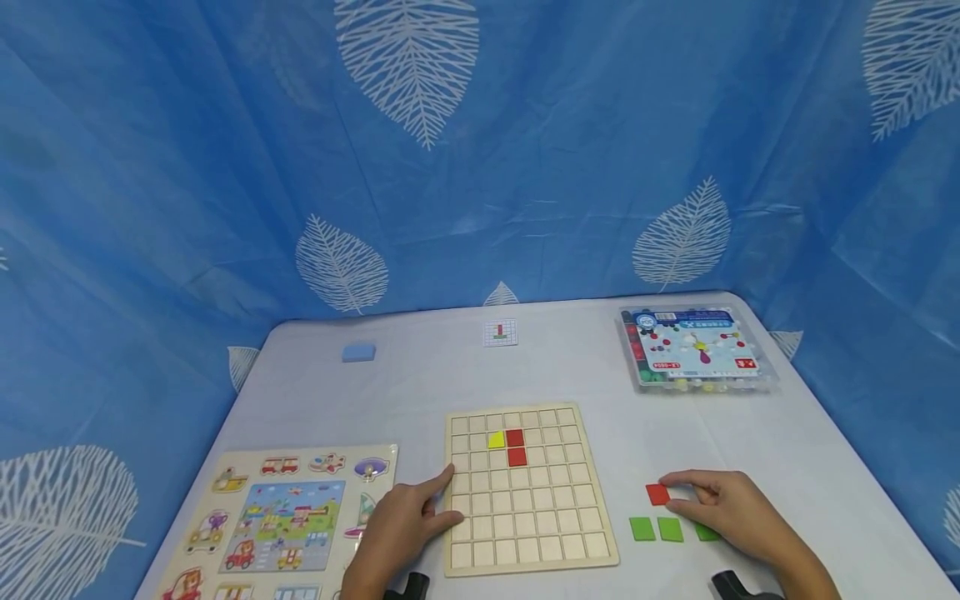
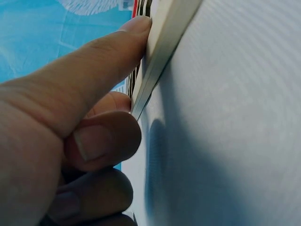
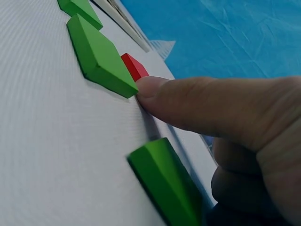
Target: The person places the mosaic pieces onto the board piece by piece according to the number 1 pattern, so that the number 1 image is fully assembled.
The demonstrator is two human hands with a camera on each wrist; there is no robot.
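Observation:
A wooden grid board (image 1: 527, 569) lies mid-table, with one yellow tile (image 1: 497, 440) and two red tiles (image 1: 517, 457) in its upper cells. At the board's left edge rests my left hand (image 1: 397, 529), its thumb and index fingertip touching the rim; the left wrist view shows the thumb against the board's side (image 2: 162, 52). Right of the board, my right hand (image 1: 738, 508) pinches a loose red tile (image 1: 657, 495) between thumb and index finger. Several green tiles (image 1: 670, 529) lie in a row below it, one partly under the hand.
A picture puzzle board (image 1: 206, 483) lies at the left. Toward the back are a blue block (image 1: 358, 352), a small pattern card (image 1: 500, 332) and a clear plastic box (image 1: 697, 350) with a printed label. A blue leaf-print curtain (image 1: 517, 167) surrounds the table.

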